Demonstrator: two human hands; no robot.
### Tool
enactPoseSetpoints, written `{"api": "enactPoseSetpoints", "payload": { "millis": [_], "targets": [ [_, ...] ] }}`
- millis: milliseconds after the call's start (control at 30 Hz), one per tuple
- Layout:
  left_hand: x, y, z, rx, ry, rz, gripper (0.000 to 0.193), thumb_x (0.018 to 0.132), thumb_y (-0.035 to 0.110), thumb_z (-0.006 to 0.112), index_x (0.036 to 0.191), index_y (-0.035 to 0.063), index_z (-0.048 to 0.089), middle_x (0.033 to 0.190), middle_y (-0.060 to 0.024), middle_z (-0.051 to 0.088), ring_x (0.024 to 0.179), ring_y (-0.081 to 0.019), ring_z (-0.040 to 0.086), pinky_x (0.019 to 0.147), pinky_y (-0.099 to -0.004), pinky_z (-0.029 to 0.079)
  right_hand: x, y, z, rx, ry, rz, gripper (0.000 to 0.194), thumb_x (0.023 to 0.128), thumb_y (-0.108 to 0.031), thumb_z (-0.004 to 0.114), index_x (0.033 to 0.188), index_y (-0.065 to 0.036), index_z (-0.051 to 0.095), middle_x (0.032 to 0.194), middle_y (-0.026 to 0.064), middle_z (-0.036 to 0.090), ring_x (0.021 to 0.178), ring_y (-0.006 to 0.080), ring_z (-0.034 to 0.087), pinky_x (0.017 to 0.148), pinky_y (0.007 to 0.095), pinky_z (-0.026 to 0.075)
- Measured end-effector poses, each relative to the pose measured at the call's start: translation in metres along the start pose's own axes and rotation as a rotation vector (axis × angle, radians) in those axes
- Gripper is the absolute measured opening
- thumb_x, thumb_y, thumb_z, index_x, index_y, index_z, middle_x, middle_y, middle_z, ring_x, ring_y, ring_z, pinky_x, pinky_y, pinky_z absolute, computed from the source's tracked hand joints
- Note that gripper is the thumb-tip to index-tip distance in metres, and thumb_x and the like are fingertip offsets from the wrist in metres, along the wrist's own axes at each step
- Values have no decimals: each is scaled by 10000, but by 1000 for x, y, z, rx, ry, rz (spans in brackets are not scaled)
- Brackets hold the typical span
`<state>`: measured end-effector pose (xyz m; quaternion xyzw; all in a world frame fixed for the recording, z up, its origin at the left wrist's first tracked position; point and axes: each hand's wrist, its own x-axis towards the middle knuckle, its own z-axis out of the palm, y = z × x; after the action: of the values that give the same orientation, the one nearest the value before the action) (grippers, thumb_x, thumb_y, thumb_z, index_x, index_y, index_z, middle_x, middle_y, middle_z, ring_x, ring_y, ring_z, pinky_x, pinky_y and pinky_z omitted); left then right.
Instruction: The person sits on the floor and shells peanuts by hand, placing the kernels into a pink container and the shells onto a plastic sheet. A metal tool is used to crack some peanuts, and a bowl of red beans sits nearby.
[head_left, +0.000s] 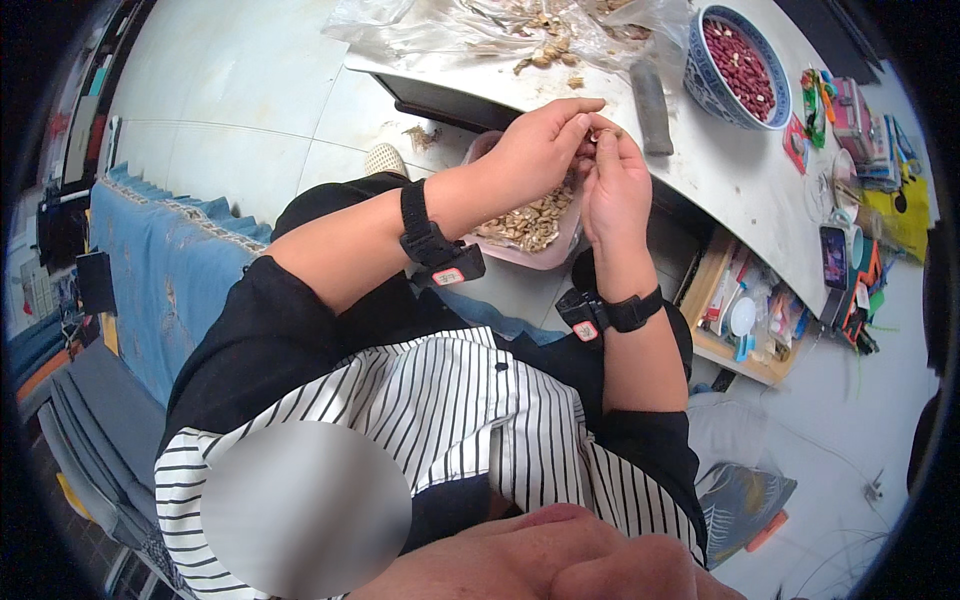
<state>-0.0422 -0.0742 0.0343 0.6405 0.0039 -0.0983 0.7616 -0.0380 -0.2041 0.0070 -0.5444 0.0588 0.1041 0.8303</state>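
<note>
My left hand (546, 142) and my right hand (616, 176) meet over the table's near edge, fingertips together. A small reddish and pale piece, apparently a peanut (595, 137), shows at my right thumb and fingers. Overlapping fingers hide whether my left hand also grips it. Below the hands is a pink plastic basin (556, 261) holding many peanut shells (536, 225). Beyond them, a clear plastic bag (442, 34) lies on the white table (739, 176) with unshelled peanuts (551, 54). A blue-and-white bowl (699, 90) of red-skinned peanuts (739, 71) stands at the upper right.
A dark grey cylindrical object (651, 109) lies between bag and bowl. On the right are a phone (833, 256), a light blue mug (855, 244) and a pink case (853, 120). Below the tabletop, an open wooden drawer (709, 281) holds small items. Blue cloth (165, 277) hangs at left.
</note>
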Motion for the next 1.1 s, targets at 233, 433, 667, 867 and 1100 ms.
{"api": "enactPoseSetpoints", "payload": {
  "millis": [233,433,667,867,1100],
  "targets": [
    [3,-5,-8,-740,-45,-221,413,1069,229,395,1391,-2,512,1016,-54,597,841,-121,541,756,-299,487,-10,-15,10,-859,-64,-675,262,966,-17,567,1192,-49,695,1068,87,597,884,151,600,757,248,515],
    [4,-4,-5,-741,27,-270,383,1045,237,431,1305,5,589,1007,-52,611,825,-123,542,765,-283,478,-9,-18,9,-955,-104,-730,264,924,14,612,1163,-36,713,1075,113,637,945,203,624,833,296,505],
    [19,-9,-24,180,94,-18,362,1043,304,467,1224,58,661,916,-35,648,828,-145,583,757,-285,480,-3,-15,-4,-736,2,-286,218,875,-55,677,1088,-30,718,998,161,672,843,280,659,805,359,528],
    [57,-3,-59,1059,346,203,241,880,212,641,1036,29,659,954,-208,701,898,-409,668,797,-490,533,-8,-17,-7,-1214,-193,-149,320,870,-135,706,1164,-13,678,1029,183,634,766,262,646,775,367,528],
    [69,-11,-63,1186,313,250,206,832,235,673,887,39,702,877,-178,708,845,-384,682,752,-483,543,2,-28,-3,-1126,-127,-450,293,887,-81,666,1176,-34,665,1014,170,634,828,309,632,799,389,518]
  ]
}}
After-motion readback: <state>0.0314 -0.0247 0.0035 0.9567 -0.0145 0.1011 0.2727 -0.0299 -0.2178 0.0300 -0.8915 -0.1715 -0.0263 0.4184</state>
